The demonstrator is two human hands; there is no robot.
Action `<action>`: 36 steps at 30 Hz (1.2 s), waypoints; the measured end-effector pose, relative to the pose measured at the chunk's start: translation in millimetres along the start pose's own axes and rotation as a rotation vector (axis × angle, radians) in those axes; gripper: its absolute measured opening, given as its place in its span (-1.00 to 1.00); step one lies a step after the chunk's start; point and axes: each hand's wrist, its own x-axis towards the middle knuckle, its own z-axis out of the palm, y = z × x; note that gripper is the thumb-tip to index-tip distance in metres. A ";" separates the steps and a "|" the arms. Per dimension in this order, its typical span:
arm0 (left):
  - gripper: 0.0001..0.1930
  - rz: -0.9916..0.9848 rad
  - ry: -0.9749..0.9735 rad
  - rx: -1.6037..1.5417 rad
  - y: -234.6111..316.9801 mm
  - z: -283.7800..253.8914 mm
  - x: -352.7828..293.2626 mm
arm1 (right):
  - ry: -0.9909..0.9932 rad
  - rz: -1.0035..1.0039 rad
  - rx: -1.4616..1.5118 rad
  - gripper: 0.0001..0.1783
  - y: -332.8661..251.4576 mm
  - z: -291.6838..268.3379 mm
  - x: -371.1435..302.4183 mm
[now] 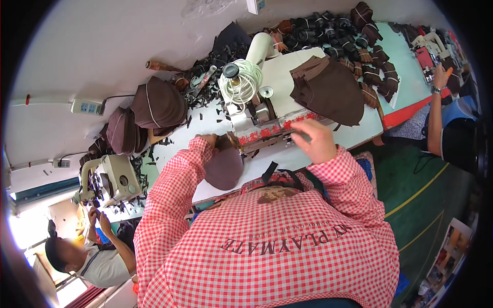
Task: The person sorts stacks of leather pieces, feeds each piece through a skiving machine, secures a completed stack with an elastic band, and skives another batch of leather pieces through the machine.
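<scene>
My left hand (207, 139) is at the upper edge of a dark brown leather piece (224, 168), gripping it beside the working end of a sewing-type machine (251, 110). Its fingertips are partly hidden. The piece has a rounded lower end and lies over the white table's front edge. My right hand (317, 142) hovers near the right end of the machine's red-marked front strip (267, 131), its thumb and fingers apart and holding nothing. Behind it, a fanned stack of brown leather pieces (334, 90) rests on the machine's board.
Tied leather bundles (159, 102) stand at left; many small rolled bundles (334, 33) line the back. Black scraps (210, 66) and a coiled pale cable (241, 82) surround the machine. Co-workers sit at left, near another machine (115, 179), and at far right (457, 128).
</scene>
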 end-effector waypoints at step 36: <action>-0.73 0.483 0.303 -0.432 69.5 -93.7 -13.3 | -0.005 0.499 0.523 -0.48 -15.2 -4.6 -10.9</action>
